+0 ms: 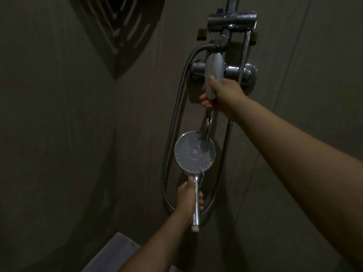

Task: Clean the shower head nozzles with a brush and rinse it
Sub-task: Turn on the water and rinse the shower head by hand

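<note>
The round shower head [187, 154] faces me, its white nozzle plate dotted with holes. My left hand [187, 198] grips its chrome handle from below, and no hose is attached to the handle's white end. My right hand [225, 97] is wrapped around the lower part of a chrome oval lever [214, 67] on the wall mixer [241, 72]. A chrome spout [209, 122] runs down from under that hand to the upper right of the nozzle plate. Whether water flows I cannot tell. No brush is in view.
A metal hose [172, 134] loops down the wall around the shower head. A riser rail and bracket [232, 17] stand above the mixer. A dark slotted corner shelf [121, 28] hangs at upper left. A pale ledge [112, 254] lies at the bottom.
</note>
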A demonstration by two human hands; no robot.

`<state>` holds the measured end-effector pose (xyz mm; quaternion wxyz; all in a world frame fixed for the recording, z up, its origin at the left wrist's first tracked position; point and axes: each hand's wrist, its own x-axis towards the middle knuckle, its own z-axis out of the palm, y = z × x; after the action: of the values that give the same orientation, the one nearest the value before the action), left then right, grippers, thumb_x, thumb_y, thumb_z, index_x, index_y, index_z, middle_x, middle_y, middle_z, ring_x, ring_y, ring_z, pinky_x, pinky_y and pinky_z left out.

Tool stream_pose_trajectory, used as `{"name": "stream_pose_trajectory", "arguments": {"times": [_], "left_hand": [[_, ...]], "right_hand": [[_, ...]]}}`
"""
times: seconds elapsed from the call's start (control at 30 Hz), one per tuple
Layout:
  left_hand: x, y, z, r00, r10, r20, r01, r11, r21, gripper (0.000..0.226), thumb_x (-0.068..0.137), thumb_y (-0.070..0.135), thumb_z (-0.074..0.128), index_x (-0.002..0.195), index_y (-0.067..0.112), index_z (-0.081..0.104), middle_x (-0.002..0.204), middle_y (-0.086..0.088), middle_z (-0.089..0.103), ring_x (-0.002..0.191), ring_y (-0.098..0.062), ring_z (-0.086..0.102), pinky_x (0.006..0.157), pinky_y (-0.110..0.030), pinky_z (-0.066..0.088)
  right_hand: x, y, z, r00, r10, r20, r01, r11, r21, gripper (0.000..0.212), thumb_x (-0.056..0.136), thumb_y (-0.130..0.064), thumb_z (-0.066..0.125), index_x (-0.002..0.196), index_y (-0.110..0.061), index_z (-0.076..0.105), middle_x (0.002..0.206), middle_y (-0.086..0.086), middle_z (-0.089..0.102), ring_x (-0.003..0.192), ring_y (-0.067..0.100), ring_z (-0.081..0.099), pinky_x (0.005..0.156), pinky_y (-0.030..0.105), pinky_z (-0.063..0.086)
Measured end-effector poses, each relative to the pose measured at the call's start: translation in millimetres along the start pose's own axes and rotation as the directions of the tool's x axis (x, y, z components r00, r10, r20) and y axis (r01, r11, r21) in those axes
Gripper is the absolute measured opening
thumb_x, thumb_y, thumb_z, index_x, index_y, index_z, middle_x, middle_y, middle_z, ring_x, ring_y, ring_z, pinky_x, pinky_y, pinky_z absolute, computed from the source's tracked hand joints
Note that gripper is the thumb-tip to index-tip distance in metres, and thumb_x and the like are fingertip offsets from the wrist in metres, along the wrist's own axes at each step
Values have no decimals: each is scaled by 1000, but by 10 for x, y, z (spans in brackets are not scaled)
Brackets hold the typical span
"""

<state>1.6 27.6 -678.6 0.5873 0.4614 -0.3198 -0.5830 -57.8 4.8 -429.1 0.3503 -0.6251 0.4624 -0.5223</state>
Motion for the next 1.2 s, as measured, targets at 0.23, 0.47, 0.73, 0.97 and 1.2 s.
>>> {"name": "stream_pose_trajectory", "arguments": {"times": [0.23,0.47,0.73,0.97,1.2], "left_hand": [[51,12,-141,998,-57,-12,58,993,107,41,96,39,39,78,7,58,57,-8,51,42,-18,46,41,-21,41],[98,2,-273,995,-96,32,93,992,88,35,96,28,42,74,6,58,50,-7,59,37,-15,53,44,-22,45],[164,325,-236,996,83,-8,-83,996,10,36,80,4,65,115,8,58,113,-14,66,102,-28,63,91,-44,53],[238,517,-233,973,229,-44,-200,917,346,44,80,-1,65,122,2,53,121,-13,60,112,-27,57,98,-41,48],[247,501,-229,966,256,17,-237,862,449,36,85,2,60,120,-2,53,121,-17,59,112,-29,57,95,-38,48]], "right_hand": [[-546,1274,-21,994,-50,-93,-11,829,-559,23,79,-24,71,84,-18,50,79,-5,53,65,4,51,52,14,33],[-319,1602,116,968,249,9,-232,913,-335,45,75,-1,72,116,-3,52,117,15,61,108,32,60,90,42,52],[-227,1544,78,971,219,92,-176,922,-345,20,83,-2,63,98,-12,55,97,8,59,89,22,57,69,33,53],[-239,1613,29,987,101,123,-22,850,-527,39,69,-9,77,98,-11,50,99,7,57,96,21,57,78,32,49],[-254,1625,29,984,34,176,69,833,-548,16,82,-17,67,75,-19,53,77,-5,54,80,13,52,61,20,36]]}}
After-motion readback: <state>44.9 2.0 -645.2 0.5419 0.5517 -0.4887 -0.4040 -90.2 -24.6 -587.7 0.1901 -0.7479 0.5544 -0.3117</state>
